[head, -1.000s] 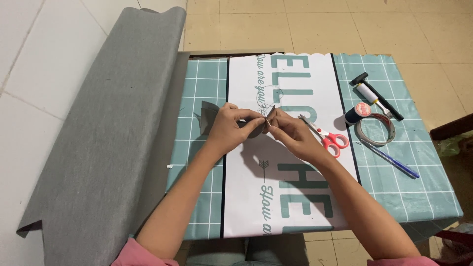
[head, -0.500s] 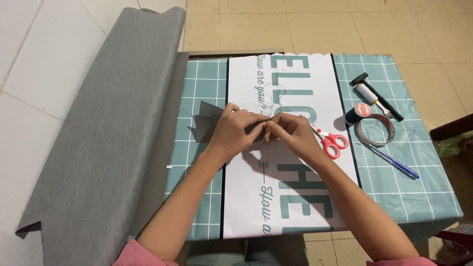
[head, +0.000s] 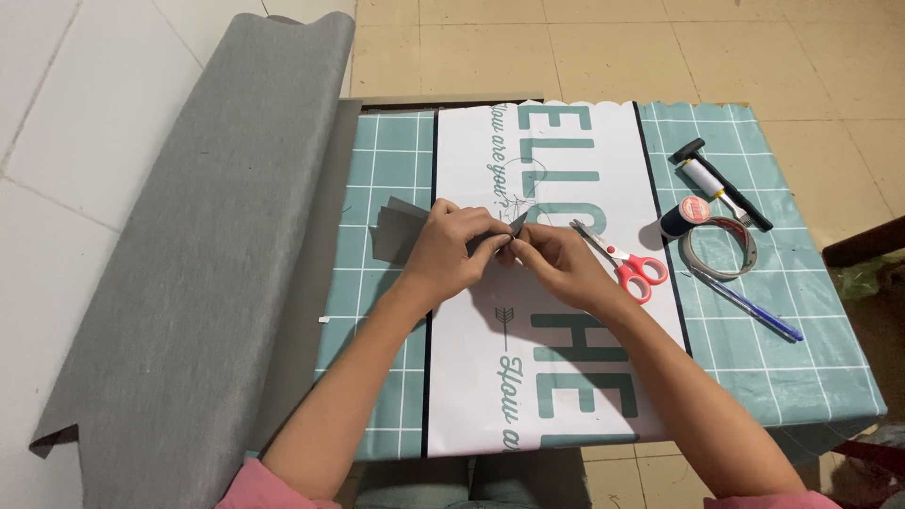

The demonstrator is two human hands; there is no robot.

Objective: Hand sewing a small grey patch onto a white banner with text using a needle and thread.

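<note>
My left hand (head: 454, 247) and my right hand (head: 551, 261) meet over the middle of a small table, both pinching a small folded piece of grey fabric (head: 509, 231) between the fingertips. A corner of the piece sticks up between the two hands. Just left of my left hand lie two flat grey fabric pieces (head: 393, 229) on the teal grid tablecloth (head: 377, 179). Red-handled scissors (head: 630, 266) lie right beside my right hand.
A wide grey fabric sheet (head: 198, 245) drapes off the table's left side onto the floor. At the right lie thread spools (head: 681, 217), a dark tool (head: 721, 184), a coiled measuring tape (head: 718, 250) and a blue pen (head: 749, 303). A white printed strip (head: 566, 377) runs down the table's middle.
The hands have drawn closer together and lowered slightly toward the table, with the small grey piece folded tighter between the fingertips. The rest of the scene is unmoved.
</note>
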